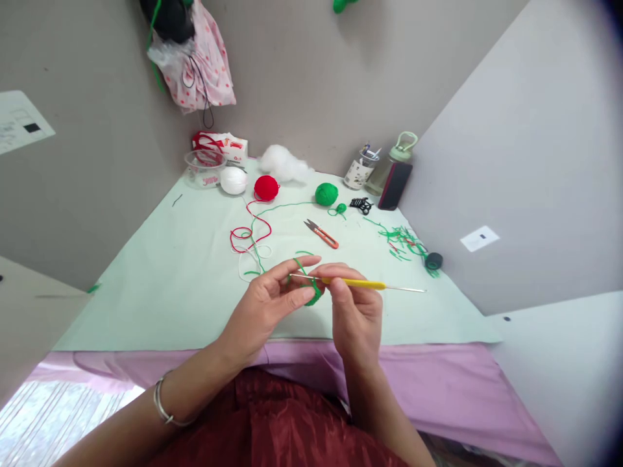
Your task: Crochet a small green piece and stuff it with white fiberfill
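Note:
My left hand (270, 305) pinches a small green crochet piece (313, 295), with green yarn looped over its forefinger. My right hand (353, 308) grips a crochet hook with a yellow handle (357, 283); the hook's metal tip points left into the green piece. Both hands hover over the near edge of the pale green table mat (170, 285). The green yarn runs back across the mat to a green yarn ball (326, 193).
A red yarn ball (266, 187), a white ball (233, 180), stuffing fluff (285, 163), orange-handled snips (321, 234), green yarn scraps (402, 241), a clear tub (204, 167), a bottle (396, 159), a phone (395, 185) and a dark lid (433, 261) lie on the table. Grey walls close in on all sides.

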`<state>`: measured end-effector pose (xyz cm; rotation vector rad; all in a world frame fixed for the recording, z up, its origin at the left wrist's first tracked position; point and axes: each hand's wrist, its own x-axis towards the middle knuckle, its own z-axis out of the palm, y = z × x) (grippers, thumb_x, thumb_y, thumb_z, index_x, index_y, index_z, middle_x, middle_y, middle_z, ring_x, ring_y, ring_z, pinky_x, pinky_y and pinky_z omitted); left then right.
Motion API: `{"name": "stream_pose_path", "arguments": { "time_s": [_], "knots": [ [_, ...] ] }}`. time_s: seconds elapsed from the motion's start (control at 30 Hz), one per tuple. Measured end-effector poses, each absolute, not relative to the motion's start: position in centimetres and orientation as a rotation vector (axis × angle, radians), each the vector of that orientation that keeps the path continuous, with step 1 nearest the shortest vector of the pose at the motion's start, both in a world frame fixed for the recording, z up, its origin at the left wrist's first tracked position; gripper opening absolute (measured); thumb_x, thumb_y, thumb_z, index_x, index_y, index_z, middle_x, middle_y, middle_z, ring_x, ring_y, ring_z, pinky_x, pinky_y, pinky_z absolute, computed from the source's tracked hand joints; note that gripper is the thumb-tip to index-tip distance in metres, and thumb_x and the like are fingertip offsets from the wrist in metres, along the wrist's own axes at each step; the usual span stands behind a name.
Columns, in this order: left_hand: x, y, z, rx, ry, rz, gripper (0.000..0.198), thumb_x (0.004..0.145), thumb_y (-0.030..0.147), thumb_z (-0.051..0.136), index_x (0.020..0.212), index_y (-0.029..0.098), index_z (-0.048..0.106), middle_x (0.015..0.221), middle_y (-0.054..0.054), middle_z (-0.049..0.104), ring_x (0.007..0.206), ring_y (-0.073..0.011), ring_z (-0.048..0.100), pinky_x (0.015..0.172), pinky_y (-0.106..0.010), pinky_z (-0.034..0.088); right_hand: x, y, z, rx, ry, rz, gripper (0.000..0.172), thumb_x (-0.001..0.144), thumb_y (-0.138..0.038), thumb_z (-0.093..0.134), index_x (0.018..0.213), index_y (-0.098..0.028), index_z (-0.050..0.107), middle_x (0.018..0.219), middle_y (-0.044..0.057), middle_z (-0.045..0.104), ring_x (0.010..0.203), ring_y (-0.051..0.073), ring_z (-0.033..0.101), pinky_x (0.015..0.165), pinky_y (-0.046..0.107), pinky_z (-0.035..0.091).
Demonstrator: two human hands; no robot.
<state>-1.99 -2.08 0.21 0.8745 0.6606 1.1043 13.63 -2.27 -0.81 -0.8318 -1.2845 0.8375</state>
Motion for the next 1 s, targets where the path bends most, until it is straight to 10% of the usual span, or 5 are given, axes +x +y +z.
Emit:
{"name": "stream_pose_path", "arguments": {
  "time_s": [0.47,1.0],
  "knots": [
    [-2.6,-2.1,0.0,0.981,0.735,1.135,0.035,0.087,0.028,0.081,0.122,0.028,0.080,0.097,-0.002,0.062,0.097,-0.0185,0.056,0.090,-0.029,0.047,14.6,-2.3,0.1,-0.788,-1.205,0.916,0.025,0.105,-0.036,0.060,0.092,-0.021,0.074,0.084,0.004,0.076,0.070,0.015,0.067,0.066,0.031,0.057],
    [-2.3,-2.6,0.2,1.199,0.967,1.315,0.027,0.087,0.023,0.081,0.113,0.028,0.081,0.094,-0.001,0.067,0.080,-0.0163,0.052,0.088,-0.031,0.043,14.7,-3.8,-0.5,-0.859,-1.767,0.182,0.031,0.104,-0.012,0.053,0.123,-0.028,0.071,0.100,0.006,0.078,0.087,0.021,0.073,0.074,0.037,0.061]
  ]
}}
